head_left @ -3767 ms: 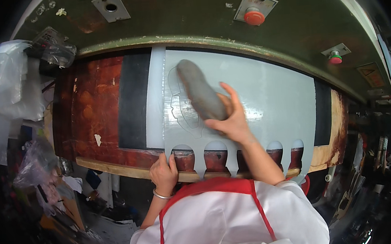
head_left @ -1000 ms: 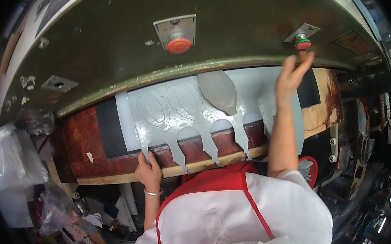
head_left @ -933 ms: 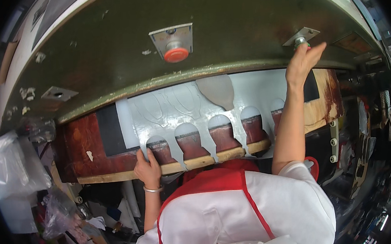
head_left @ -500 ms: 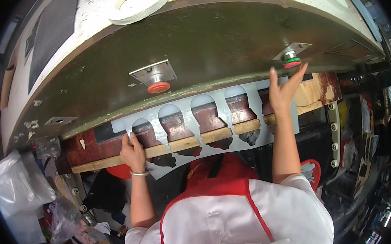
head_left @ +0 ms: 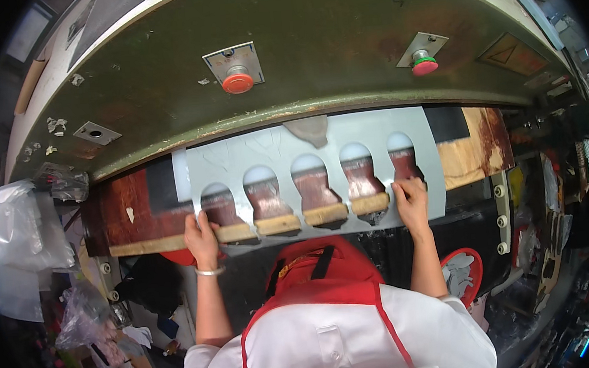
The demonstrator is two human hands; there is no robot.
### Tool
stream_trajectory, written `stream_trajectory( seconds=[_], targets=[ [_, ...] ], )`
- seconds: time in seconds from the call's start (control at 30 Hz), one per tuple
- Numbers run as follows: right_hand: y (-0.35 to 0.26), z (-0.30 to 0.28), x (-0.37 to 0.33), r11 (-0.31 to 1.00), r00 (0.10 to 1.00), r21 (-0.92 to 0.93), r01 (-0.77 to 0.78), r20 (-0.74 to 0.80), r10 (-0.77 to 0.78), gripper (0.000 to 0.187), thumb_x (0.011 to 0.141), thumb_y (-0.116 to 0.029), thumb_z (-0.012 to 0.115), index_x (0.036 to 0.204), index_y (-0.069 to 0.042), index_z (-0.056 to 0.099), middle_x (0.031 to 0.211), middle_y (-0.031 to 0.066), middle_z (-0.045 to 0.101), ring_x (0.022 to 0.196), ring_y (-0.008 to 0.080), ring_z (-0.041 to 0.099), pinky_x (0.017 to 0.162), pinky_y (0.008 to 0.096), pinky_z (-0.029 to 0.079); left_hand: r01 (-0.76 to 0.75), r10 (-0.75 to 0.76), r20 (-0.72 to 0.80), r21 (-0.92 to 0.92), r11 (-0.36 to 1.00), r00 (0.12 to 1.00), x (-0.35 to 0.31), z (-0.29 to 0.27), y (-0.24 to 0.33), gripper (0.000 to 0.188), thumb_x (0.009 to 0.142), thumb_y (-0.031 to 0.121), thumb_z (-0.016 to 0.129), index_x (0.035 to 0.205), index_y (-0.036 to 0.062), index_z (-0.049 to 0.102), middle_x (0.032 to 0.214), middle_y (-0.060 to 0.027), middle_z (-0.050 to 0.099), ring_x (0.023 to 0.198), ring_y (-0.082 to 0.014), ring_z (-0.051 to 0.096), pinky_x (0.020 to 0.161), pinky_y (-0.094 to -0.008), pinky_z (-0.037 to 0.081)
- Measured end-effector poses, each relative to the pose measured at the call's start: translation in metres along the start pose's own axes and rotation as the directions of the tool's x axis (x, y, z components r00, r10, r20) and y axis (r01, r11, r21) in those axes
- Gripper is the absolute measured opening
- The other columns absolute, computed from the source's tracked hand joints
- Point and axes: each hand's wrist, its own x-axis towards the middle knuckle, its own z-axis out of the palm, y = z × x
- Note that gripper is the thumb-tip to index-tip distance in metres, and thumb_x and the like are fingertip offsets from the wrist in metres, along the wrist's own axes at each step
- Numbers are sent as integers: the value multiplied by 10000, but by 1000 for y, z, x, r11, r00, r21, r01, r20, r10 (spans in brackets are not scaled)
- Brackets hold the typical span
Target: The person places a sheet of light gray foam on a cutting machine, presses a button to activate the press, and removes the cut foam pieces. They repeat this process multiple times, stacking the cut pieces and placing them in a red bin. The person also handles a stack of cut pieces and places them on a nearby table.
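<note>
The person has both hands on a thin pale-grey flexible sheet [head_left: 369, 124]. It lies over a red-brown board [head_left: 117, 198] with a pale wooden front edge [head_left: 164, 243] and overhangs that edge toward the red apron [head_left: 331, 293]. Its far side runs beneath a dark-green painted press beam [head_left: 332, 49]. Five waisted openings with rounded tops stand in a row along its near part.

The left hand [head_left: 202, 241] pinches the sheet's left border between thumb and fingers. The right hand [head_left: 412, 204] has its fingers curled in, and looks to be gripping the sheet beside the rightmost opening.

Further in, a flat grey-brown shaped block [head_left: 310, 130], probably the cutting die, rests on the sheet, partly hidden by the beam; faint curved lines show to its left. Nobody is touching the red mushroom-shaped button [head_left: 237, 83] or the pinkish-red button with a green collar [head_left: 425, 66].

I take this step to be positioning the sheet between cuts. The next move calls for drawing it out evenly without tearing the narrow strips, then bringing the block within reach, keeping fingers clear of the beam.

At the right, a round red basin [head_left: 480, 274] holds loose grey pieces [head_left: 459, 271].
</note>
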Motion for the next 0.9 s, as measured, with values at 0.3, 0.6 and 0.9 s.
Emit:
stream_trajectory(
  seconds=[0.3,0.6,0.9],
  targets=[
    [-114,91,0,949,949,0,317,10,-317,842,580,-165,856,1311,-30,461,1299,246,444,1255,437,375,1032,467,362,126,-184,219,255,959,958,-78,-40,-20,310,976,323,451,864,59,571,494,-67,587,518,-297,610,552,-414,456],
    [-88,12,-34,607,940,721,-335,213,265,912,548,-83,858,1344,-45,414,1244,212,516,1122,353,547,934,419,463,26,-63,170,210,977,983,-154,-62,-51,254,980,268,474,873,56,564,482,-73,556,459,-296,573,465,-396,414],
    [-44,37,-26,993,995,100,64,-81,-56,1018,559,-91,848,1410,11,299,1325,221,439,1219,367,439,1010,425,393,3,-37,156,212,977,987,-129,-51,-39,235,975,260,487,883,58,564,515,-87,569,483,-307,579,468,-409,410]
  ],
)
